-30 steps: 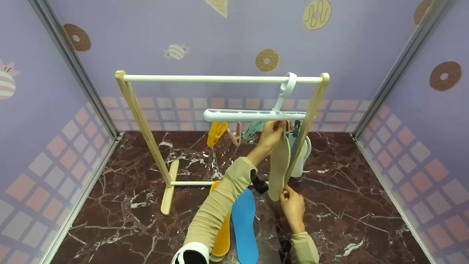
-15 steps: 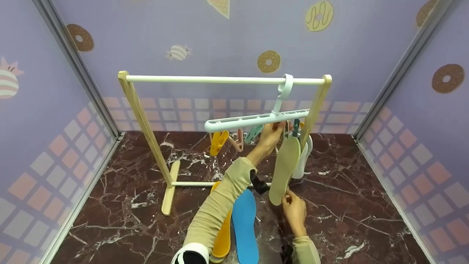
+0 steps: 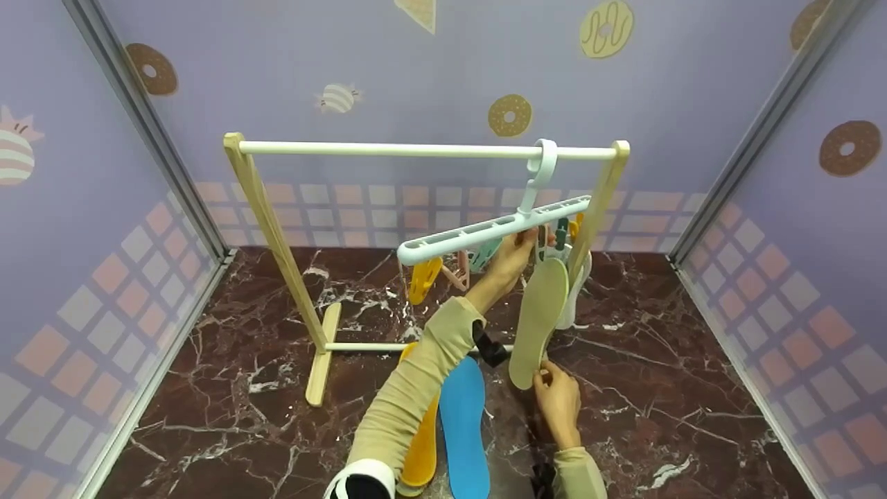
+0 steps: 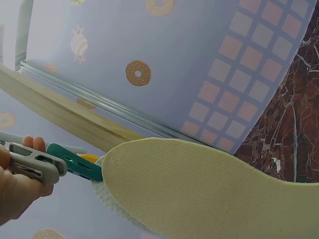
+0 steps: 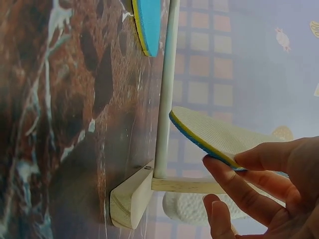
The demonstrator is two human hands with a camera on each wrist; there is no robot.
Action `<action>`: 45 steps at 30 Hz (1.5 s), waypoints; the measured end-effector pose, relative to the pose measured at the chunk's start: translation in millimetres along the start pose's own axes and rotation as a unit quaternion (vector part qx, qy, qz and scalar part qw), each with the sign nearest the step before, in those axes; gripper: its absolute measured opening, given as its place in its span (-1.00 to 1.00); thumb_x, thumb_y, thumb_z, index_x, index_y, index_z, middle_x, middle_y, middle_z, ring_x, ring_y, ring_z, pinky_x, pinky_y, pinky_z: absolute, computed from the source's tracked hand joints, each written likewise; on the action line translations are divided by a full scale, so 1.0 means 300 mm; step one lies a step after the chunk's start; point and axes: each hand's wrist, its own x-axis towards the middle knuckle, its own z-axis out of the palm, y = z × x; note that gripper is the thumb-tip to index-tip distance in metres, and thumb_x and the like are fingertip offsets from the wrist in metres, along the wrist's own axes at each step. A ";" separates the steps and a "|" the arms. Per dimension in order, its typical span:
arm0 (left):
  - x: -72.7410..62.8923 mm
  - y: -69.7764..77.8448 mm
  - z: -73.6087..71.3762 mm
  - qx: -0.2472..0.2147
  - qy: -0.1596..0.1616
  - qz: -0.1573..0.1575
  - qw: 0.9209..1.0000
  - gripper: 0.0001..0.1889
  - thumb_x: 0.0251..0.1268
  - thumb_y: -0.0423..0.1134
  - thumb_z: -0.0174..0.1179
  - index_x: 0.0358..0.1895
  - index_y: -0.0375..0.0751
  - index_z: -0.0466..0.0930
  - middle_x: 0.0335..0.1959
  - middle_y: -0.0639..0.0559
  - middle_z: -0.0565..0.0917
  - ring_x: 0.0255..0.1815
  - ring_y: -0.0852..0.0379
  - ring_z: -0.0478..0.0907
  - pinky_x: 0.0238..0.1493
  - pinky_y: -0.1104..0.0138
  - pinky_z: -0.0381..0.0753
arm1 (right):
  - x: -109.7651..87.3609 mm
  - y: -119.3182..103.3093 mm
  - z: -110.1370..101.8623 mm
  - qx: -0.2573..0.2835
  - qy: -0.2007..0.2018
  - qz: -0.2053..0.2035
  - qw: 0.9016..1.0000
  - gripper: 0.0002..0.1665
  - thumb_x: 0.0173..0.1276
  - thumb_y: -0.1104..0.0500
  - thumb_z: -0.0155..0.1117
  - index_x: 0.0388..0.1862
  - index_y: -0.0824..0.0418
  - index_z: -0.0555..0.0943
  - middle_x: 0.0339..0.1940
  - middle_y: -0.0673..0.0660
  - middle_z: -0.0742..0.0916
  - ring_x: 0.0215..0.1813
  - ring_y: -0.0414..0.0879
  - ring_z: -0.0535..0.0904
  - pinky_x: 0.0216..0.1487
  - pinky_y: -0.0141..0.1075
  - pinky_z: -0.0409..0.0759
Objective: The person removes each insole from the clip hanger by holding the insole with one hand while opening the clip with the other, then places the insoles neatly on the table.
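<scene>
My left hand [image 3: 509, 260] is up under the white clip hanger [image 3: 499, 227] and pinches a grey clothes clip [image 4: 35, 164], whose tip stands apart from the insole in the left wrist view. Lower down, my right hand [image 3: 558, 402] pinches the edge of a beige insole [image 3: 540, 322] between thumb and fingers. This insole tilts upward, its wide end close to the clips; the right wrist view shows its yellow and blue edge. A dark green clip [image 4: 75, 162] hangs just beyond the grey one. Behind the insole hangs a white textured insole [image 3: 578, 294], partly hidden.
The hanger hooks over the top bar of a wooden rack [image 3: 416, 149]. Yellow [image 3: 424, 278], pink [image 3: 459, 270] and light green clips [image 3: 484, 254] hang along it. A blue insole [image 3: 463, 430] and an orange insole [image 3: 421, 450] lie on the dark marbled surface [image 3: 229, 430].
The hanger has swung round, its left end coming nearer and lower with its clips. The beige insole has turned more face-on and dropped slightly. Both hands keep their grip.
</scene>
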 end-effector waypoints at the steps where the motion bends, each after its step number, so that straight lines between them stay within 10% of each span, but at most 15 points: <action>1: 0.001 0.001 0.000 -0.001 -0.002 -0.003 1.000 -0.67 0.38 -0.31 -0.23 0.05 -0.50 0.31 -0.18 -0.36 0.56 -0.29 0.28 0.53 0.00 0.37 0.49 | -0.001 0.001 0.000 0.000 -0.001 -0.001 1.000 -0.84 0.13 0.21 0.18 -0.29 0.15 0.64 -0.55 0.08 0.72 -0.47 0.02 0.60 -0.51 -0.13 0.48; 18: -0.007 0.013 -0.006 0.044 -0.029 0.066 0.996 -0.61 0.32 -0.29 -0.21 -0.02 -0.61 0.38 -0.15 -0.54 0.53 -0.13 -0.29 0.55 -0.04 0.28 0.57 | -0.011 0.005 -0.002 -0.008 -0.004 -0.010 1.000 -0.86 0.09 0.21 0.20 -0.34 0.17 0.63 -0.59 0.10 0.70 -0.50 0.02 0.58 -0.51 -0.13 0.46; 29: -0.022 0.036 -0.009 0.086 -0.025 -0.012 0.996 -0.59 0.39 -0.20 -0.23 0.24 -0.26 0.23 0.07 -0.27 0.51 -0.04 -0.10 0.56 0.07 0.26 0.49 | -0.016 0.006 -0.008 -0.007 -0.016 -0.005 1.000 -0.89 0.12 0.22 0.18 -0.37 0.14 0.62 -0.60 0.06 0.70 -0.53 -0.03 0.56 -0.57 -0.21 0.43; 39: -0.039 0.055 -0.009 0.066 -0.021 0.017 0.997 -0.61 0.38 -0.21 -0.23 0.16 -0.35 0.28 0.05 -0.30 0.52 0.05 -0.09 0.51 0.14 0.38 0.41 | -0.016 0.005 -0.005 -0.009 -0.025 0.006 1.000 -0.86 0.12 0.22 0.17 -0.32 0.14 0.63 -0.56 0.07 0.71 -0.48 -0.01 0.59 -0.55 -0.18 0.45; 45: -0.050 0.062 -0.016 0.066 0.008 0.018 0.998 -0.27 0.11 0.13 -0.26 0.23 -0.37 0.21 0.25 -0.25 0.34 0.32 -0.04 0.23 0.35 0.31 0.16 | -0.022 0.004 -0.010 -0.010 -0.020 0.000 1.000 -0.90 0.10 0.21 0.18 -0.38 0.13 0.62 -0.58 0.06 0.71 -0.48 0.00 0.59 -0.54 -0.17 0.45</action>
